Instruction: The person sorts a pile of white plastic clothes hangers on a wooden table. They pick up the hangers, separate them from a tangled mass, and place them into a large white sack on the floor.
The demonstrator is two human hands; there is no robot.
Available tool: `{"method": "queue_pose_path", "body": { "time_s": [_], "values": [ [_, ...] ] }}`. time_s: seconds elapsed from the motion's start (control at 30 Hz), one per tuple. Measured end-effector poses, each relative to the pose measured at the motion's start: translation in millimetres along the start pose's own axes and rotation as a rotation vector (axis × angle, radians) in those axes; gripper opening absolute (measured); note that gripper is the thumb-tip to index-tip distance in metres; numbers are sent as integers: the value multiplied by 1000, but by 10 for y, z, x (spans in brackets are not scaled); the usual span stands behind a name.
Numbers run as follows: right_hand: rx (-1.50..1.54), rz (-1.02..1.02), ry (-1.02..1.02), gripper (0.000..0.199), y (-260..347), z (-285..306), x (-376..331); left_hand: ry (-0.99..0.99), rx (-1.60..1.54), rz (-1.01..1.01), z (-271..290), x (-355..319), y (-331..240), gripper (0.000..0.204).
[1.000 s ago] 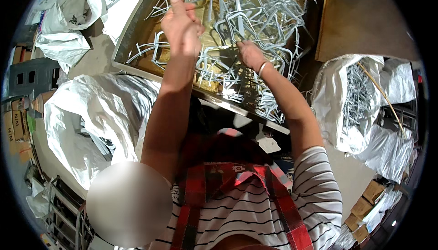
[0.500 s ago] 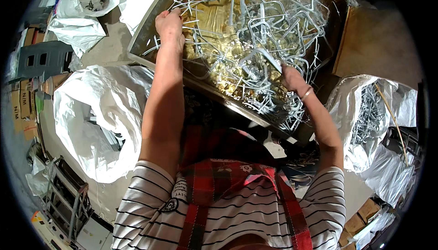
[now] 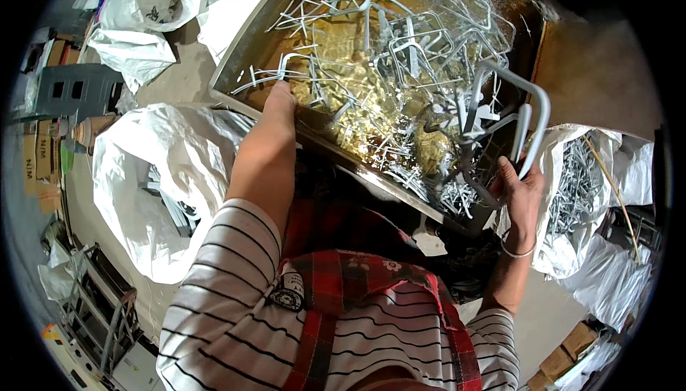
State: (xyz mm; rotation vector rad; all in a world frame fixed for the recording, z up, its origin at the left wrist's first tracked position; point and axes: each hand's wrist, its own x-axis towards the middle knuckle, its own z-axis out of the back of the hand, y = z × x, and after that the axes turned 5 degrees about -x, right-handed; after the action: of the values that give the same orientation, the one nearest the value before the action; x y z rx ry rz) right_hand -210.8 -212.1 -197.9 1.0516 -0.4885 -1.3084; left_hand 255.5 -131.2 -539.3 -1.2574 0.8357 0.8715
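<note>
My right hand (image 3: 523, 194) is closed around bent grey rod-like pieces (image 3: 544, 109), raised above the right corner of a large metal tub (image 3: 239, 41). They are angular and open-ended, like handles or frames. My left hand (image 3: 283, 95) is low over the tub's left part, beside a thin grey piece (image 3: 286, 66). Its fingers are hidden, so I cannot tell whether it grips anything. In the tub, yellowish water (image 3: 343, 41) surrounds a tangle of grey bent pieces (image 3: 421, 41), with small thin sprigs heaped at the near right corner.
A white sack (image 3: 136, 155) holding grey pieces stands left of the tub. Another white sack (image 3: 572, 191), filled with small grey pieces and a thin stick, stands on the right. A brown panel (image 3: 589, 77) adjoins the tub's right side. Cardboard boxes (image 3: 575, 341) lie lower right.
My right hand has moved right and toward me, lifting bent grey pieces out of the heap. My left hand has come nearer to me, down from the tub's far left side.
</note>
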Motion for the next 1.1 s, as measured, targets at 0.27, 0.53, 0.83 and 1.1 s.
{"method": "queue_pose_path", "body": {
  "time_s": [0.27,0.53,0.83,1.1],
  "values": [
    [69,-24,-148,17,-182,-115,137,316,110,244,-101,-545,22,20],
    [215,73,-276,18,-281,-11,138,404,290,-221,-421,-785,107,21],
    [-270,176,-237,49,-354,-197,355,878,350,-587,-690,-3005,541,23],
    [-393,393,191,67,-231,-758,232,1255,187,-66,-611,-3303,1223,47]
  ]
}}
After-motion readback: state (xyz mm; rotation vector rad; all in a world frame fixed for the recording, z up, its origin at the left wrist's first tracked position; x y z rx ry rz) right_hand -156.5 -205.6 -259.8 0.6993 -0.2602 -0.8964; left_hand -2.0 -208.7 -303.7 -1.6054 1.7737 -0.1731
